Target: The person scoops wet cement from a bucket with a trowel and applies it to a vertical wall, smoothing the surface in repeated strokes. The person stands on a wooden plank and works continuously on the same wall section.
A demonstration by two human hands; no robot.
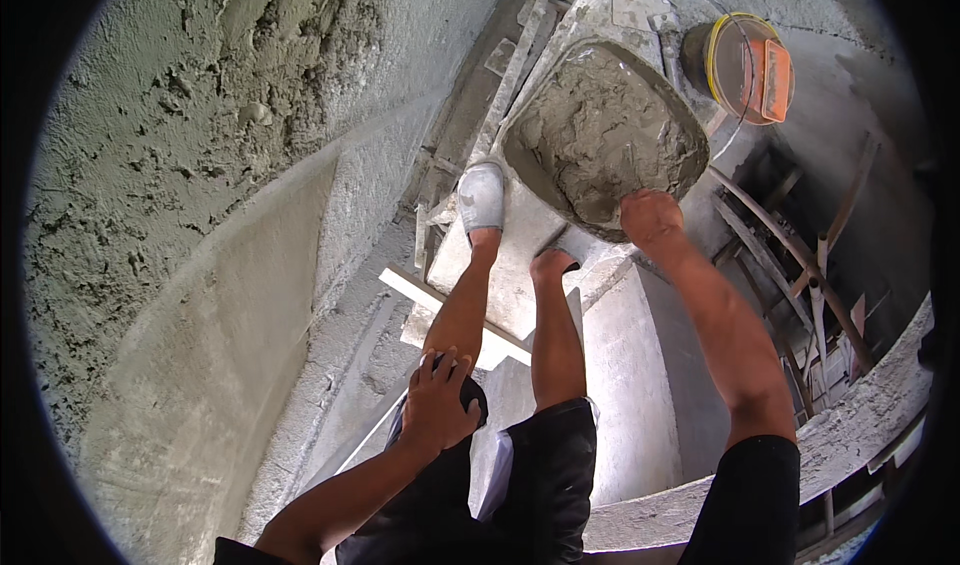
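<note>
In the downward view from the head, a person in black shorts (545, 475) leans over a wide, rounded-square grey basin (545, 197) of thick, wet grey mortar (615, 130), which sits just beyond the feet. The bare right hand (652, 217), fingers curled, is at the basin's near rim; whether it grips the rim or a tool cannot be told. The bare left hand (438, 400) rests on the left knee, fingers spread and grasping nothing visible. A grey slip-on shoe (481, 200) stands just beside the basin. To the basin's right, a dark round bucket with a yellow rim (712, 60) holds an orange rectangular tool (775, 82). Rough, grey-plastered wall (170, 115) rises at left; slim wooden poles (808, 255) cross at right.
</note>
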